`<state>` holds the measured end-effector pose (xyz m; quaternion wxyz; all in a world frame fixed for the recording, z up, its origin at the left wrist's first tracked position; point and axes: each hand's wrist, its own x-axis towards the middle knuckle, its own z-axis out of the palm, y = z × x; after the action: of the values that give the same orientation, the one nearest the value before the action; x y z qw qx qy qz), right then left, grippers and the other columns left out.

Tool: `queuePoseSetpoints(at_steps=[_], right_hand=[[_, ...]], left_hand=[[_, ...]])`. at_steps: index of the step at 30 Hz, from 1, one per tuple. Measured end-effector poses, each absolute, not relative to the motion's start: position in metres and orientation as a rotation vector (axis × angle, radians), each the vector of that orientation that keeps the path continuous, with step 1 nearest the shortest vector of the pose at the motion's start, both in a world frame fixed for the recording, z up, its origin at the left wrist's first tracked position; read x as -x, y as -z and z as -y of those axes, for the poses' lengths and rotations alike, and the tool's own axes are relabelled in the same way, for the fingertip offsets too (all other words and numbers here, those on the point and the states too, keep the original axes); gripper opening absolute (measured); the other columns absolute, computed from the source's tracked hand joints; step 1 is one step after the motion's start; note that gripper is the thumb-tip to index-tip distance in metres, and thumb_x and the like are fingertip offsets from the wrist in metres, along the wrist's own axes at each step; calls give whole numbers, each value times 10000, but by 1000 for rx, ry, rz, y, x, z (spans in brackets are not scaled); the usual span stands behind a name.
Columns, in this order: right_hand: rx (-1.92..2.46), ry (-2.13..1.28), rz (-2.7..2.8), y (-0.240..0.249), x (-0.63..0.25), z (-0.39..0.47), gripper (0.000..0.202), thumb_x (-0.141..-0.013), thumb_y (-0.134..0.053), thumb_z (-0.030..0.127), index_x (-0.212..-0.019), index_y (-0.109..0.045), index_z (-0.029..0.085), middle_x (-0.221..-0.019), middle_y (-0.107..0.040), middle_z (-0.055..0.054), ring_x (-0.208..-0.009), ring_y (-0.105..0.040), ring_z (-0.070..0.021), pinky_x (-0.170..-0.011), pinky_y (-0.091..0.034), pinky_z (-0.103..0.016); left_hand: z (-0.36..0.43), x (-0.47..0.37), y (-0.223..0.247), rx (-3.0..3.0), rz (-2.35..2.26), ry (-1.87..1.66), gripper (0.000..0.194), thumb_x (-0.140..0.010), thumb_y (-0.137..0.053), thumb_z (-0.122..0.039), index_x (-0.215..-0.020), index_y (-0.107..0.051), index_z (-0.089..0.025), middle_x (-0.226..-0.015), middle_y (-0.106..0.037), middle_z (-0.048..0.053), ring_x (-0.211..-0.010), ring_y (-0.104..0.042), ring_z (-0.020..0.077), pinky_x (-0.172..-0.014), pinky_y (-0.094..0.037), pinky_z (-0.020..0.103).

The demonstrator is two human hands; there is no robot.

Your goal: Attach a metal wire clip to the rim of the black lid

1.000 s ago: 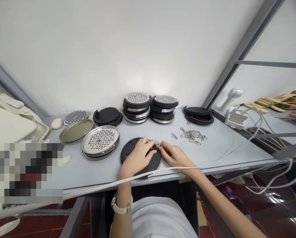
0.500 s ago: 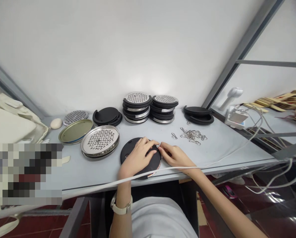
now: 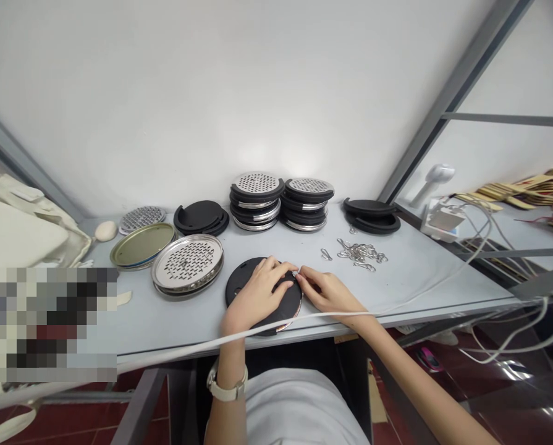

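Our left hand [image 3: 259, 293], fingers spread, steadies the round black disc [image 3: 289, 305] while our right hand [image 3: 330, 293] pinches a small silver metal clip [image 3: 295, 273].

Matt black disc [image 3: 283, 307], seemingly smooth

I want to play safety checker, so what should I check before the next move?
1. Left hand resting on the black disc: ok.
2. Right hand at the small metal piece: ok.
3. Metal piece properly fastened: cannot tell, fingers hide it.
4. White cable out of the way: not ok, it crosses in front of the left wrist.
5. Loose clips away from both hands: ok.
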<state>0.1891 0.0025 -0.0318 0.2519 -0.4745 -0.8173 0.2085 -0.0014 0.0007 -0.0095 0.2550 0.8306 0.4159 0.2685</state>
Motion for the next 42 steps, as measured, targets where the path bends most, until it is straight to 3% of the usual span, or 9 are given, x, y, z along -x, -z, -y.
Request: queuePoseSetpoints(at_steps=[7, 17, 42], right_hand=[[1310, -547, 2228, 31, -189, -3, 238, -943, -339, 309, -757, -450, 210, -572, -410, 52, -495, -378, -101, -521, -275, -209], [1322, -575, 2219, 33, -189, -3, 240, -941, -336, 324, -741, -408, 214, -575, -391, 51, -509, -366, -101, -524, -259, -206], [1351, -458, 2289, 33, -189, -4, 244, -959, -294, 300, -810, -469, 217, -559, -444, 34, -472, -414, -121, -516, -276, -214]], left_hand=[[-1, 2, 12, -2224, -1146, -761, 378, -895, -467, -213, -1265, -415, -264, -993, -503, 35, -1008, -469, 198, -971, -379, 383], [-1, 2, 13, -2227, -1141, -759, 128, -905, -464, -230, -1021, -519, -234, -999, -497, 29, -990, -476, 187, -929, -391, 352], [-1, 1, 13, -2241, -1147, -754, 168, -902, -465, -224, -1058, -523, -241, -1008, -497, 30, -984, -476, 189, -930, -394, 356]])
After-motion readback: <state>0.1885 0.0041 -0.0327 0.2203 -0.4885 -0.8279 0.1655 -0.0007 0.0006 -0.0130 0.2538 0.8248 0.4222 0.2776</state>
